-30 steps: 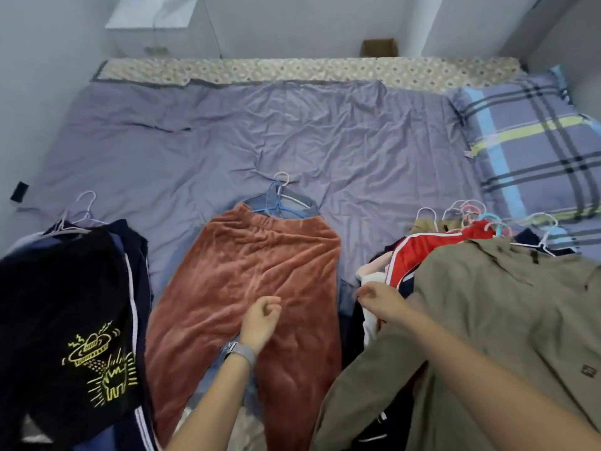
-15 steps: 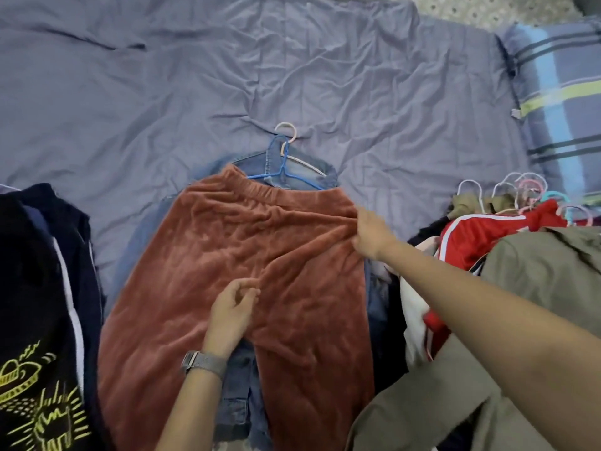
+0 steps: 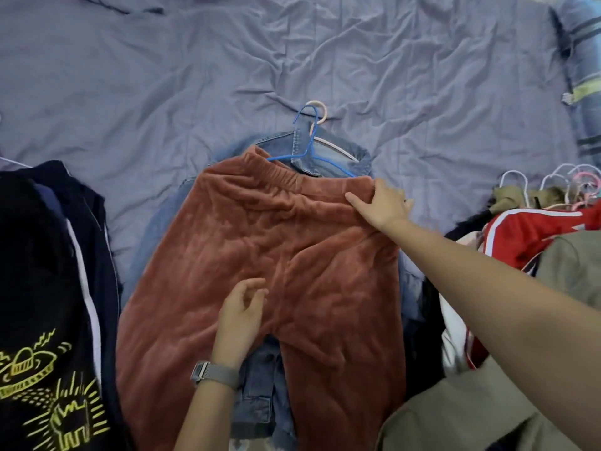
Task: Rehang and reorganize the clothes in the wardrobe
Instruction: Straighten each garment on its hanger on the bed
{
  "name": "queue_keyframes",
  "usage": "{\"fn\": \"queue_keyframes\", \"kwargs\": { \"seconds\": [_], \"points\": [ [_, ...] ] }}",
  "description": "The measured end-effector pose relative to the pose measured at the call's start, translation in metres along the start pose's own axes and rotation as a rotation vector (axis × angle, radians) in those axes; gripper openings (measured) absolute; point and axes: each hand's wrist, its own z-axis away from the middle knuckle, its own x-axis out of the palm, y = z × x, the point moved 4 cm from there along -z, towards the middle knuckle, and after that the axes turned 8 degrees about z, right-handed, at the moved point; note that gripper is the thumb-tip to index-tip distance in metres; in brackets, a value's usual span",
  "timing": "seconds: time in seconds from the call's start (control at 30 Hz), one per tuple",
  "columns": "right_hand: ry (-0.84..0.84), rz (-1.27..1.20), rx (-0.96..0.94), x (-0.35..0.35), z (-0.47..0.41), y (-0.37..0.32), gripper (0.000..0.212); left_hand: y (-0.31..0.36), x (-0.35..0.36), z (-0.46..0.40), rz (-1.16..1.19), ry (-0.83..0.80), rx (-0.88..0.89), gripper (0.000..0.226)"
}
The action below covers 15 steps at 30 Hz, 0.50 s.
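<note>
So we've got the rust-colored pants (image 3: 276, 249) spread flat in the middle of the bed (image 3: 162, 76), lying on top of a denim jacket (image 3: 328, 154) that's on a blue hanger (image 3: 309, 148), with a pale hanger hook (image 3: 320, 109) poking out behind it. Our right hand (image 3: 382, 203) pinches the waistband at its right corner, fingers curled into the fabric. Our left hand (image 3: 242, 315) sits down at the crotch, fingers loosely bent and resting on the pants, not gripping anything as far as we can tell; there's a watch (image 3: 214, 374) on that wrist.

Stuff crowding in: a black shirt with a yellow print (image 3: 42, 369) over a navy jacket (image 3: 97, 222) on the left, and on the right a heap with a red jacket (image 3: 536, 236), an olive shirt (image 3: 471, 415) and a bunch of hangers (image 3: 572, 183). Plaid pillow (image 3: 585, 76) at the far right edge.

Versus half a second ago, our right hand has slid a bit further up along the waistband, and the left has barely shifted.
</note>
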Motion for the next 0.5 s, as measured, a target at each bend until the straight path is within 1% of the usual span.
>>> {"fn": "queue_keyframes", "kwargs": {
  "seconds": [0.07,0.13,0.2,0.23,0.27,0.3,0.33,0.4,0.43,0.5],
  "points": [
    [0.046,-0.162,0.008,-0.010,0.023,0.001,0.057,0.007,-0.003,0.007,0.007,0.026,0.005,0.024],
    [0.027,-0.287,0.020,-0.019,0.049,0.005,0.060,0.024,-0.009,0.017,-0.020,0.099,0.089,0.021],
    [-0.004,-0.355,-0.014,-0.029,0.080,0.012,0.063,0.050,-0.021,0.028,-0.131,0.239,0.302,0.029],
    [-0.017,-0.402,-0.030,-0.036,0.097,0.017,0.057,0.064,-0.027,0.034,-0.202,0.301,0.429,0.035],
    [-0.031,-0.452,-0.041,-0.041,0.114,0.025,0.045,0.076,-0.031,0.039,-0.284,0.341,0.523,0.041],
    [-0.048,-0.507,-0.052,-0.047,0.130,0.034,0.035,0.087,-0.035,0.044,-0.371,0.361,0.578,0.047],
    [-0.069,-0.559,-0.057,-0.053,0.145,0.044,0.034,0.095,-0.037,0.049,-0.457,0.371,0.598,0.053],
    [-0.112,-0.645,-0.062,-0.066,0.173,0.063,0.048,0.108,-0.039,0.059,-0.594,0.353,0.611,0.062],
    [-0.135,-0.669,-0.065,-0.072,0.184,0.074,0.051,0.114,-0.037,0.066,-0.637,0.332,0.623,0.064],
    [-0.161,-0.715,-0.075,-0.088,0.207,0.091,0.046,0.128,-0.029,0.084,-0.684,0.303,0.664,0.060]
  ]
}}
